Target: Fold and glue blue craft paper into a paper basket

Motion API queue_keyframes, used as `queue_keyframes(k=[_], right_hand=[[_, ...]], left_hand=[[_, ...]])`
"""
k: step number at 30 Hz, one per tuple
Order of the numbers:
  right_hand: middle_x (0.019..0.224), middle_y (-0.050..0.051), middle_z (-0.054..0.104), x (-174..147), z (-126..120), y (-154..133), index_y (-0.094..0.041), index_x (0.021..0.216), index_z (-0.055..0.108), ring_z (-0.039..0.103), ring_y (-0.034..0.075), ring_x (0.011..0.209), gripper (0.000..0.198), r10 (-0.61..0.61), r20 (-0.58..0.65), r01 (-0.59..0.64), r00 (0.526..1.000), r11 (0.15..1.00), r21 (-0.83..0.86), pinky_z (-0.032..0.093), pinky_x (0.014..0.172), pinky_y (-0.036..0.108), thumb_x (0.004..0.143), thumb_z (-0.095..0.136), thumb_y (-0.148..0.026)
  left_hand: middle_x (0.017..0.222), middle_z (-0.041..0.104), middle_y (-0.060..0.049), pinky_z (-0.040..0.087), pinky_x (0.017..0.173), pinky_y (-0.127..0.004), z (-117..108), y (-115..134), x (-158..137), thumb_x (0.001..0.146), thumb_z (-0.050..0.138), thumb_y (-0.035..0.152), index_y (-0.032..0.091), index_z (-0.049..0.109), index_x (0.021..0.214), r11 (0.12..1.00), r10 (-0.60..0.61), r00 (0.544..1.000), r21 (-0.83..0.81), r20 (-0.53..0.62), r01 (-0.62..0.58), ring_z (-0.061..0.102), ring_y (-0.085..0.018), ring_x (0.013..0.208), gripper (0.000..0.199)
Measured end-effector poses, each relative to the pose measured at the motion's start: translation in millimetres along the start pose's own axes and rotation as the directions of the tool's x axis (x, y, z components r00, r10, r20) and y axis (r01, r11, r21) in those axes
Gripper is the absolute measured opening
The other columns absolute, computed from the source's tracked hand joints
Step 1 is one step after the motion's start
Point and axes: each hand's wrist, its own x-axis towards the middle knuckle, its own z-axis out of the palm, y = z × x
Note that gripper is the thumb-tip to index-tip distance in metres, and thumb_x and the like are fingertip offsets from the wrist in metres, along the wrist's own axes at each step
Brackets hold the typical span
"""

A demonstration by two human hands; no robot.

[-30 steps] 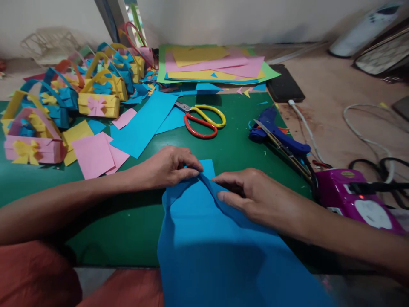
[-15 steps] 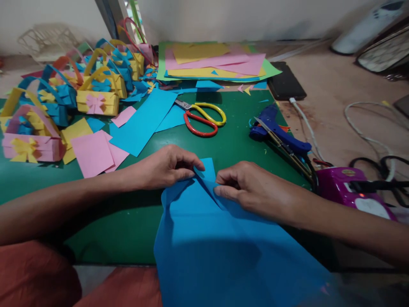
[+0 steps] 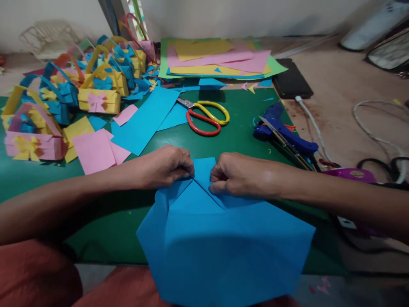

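A large sheet of blue paper (image 3: 230, 247) lies partly on the green table and hangs over its near edge toward my lap. Its far end is folded, with two slanting flaps meeting in a point. My left hand (image 3: 175, 167) pinches the left flap close to that point. With curled fingers, my right hand (image 3: 227, 172) grips the right flap. Between the hands a straight blue strip of the paper sticks out at the far side. Beyond them lie scissors (image 3: 207, 117) with one red and one yellow handle, beside cut blue paper (image 3: 147, 121).
Small paper baskets (image 3: 99, 100) crowd the left. A stack of coloured sheets (image 3: 220, 55) lies at the back, near a phone (image 3: 292, 79) on a white cable. At right are a blue glue gun (image 3: 281, 128) and a purple device (image 3: 351, 174), partly behind my right arm.
The right flap, raised before, now lies flatter, and the fold is sharper. My right hand has closed more tightly. The sheet's near part has swung left and spread out.
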Motion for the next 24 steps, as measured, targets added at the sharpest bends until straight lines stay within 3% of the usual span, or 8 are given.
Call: queue_keyframes(k=[5,12,18,24], right_hand=[[0.049,-0.003,0.044,3.4,-3.7,-1.0,-0.018,0.06,0.057,0.038,0.009,0.044,0.02,0.052,0.035,-0.052,0.998,0.999,0.001,0.025,0.04,0.024,0.072,0.051,-0.033],[0.047,-0.003,0.04,4.6,-5.2,-1.2,-0.018,0.055,0.053,0.035,0.008,0.042,0.024,0.059,0.053,-0.06,0.997,0.998,0.007,0.024,0.04,0.024,0.073,0.051,-0.033],[0.047,-0.004,0.04,4.7,-5.9,-0.3,-0.018,0.055,0.05,0.034,0.007,0.042,0.025,0.048,0.089,-0.053,0.995,0.998,0.045,0.024,0.04,0.023,0.075,0.05,-0.032],[0.046,-0.004,0.038,6.5,-6.2,2.6,-0.018,0.054,0.047,0.033,0.007,0.043,0.027,0.022,0.11,-0.028,0.994,0.998,0.054,0.024,0.041,0.023,0.077,0.049,-0.032]], left_hand=[[0.085,0.062,-0.005,0.042,0.068,-0.021,-6.3,-1.9,-1.1,0.084,0.044,0.007,0.013,0.064,0.087,0.998,0.07,0.996,-0.001,0.049,-0.07,0.057,-0.012,0.077,0.021],[0.09,0.063,-0.006,0.042,0.069,-0.018,-13.6,-7.9,-3.8,0.086,0.043,0.008,0.015,0.065,0.092,0.974,0.21,0.97,-0.116,0.124,-0.196,0.058,-0.01,0.079,0.024],[0.096,0.058,-0.007,0.039,0.067,-0.022,-0.6,-17.8,-13.8,0.087,0.044,0.011,0.024,0.061,0.108,0.951,0.246,0.969,0.183,0.034,-0.248,0.054,-0.013,0.083,0.03],[0.094,0.055,-0.006,0.035,0.061,-0.025,6.3,-17.7,-15.2,0.089,0.041,0.019,0.03,0.052,0.121,0.87,0.261,0.963,0.418,0.063,-0.263,0.051,-0.016,0.08,0.035]])
